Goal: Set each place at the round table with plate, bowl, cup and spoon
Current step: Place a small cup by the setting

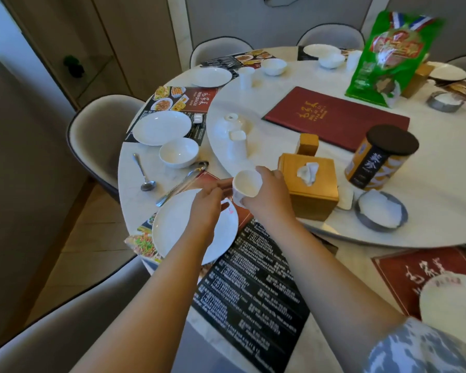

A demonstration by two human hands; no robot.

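Near plate: on the placemat at the table's 7 o'clock edge.
Cup: held just off that plate's 1 o'clock side.
Long spoon: at the plate's 12 o'clock, pointing toward the bowl.
Bowl: at 5 o'clock of the next plate.
Small spoon: at 8 o'clock of the bowl.
Tissue box: on the turntable, at 3 o'clock of the cup.
Menu: at 12 o'clock of the tissue box.

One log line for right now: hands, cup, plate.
right hand: holds cup | left hand: over plate, grip unclear | spoons: beside plate
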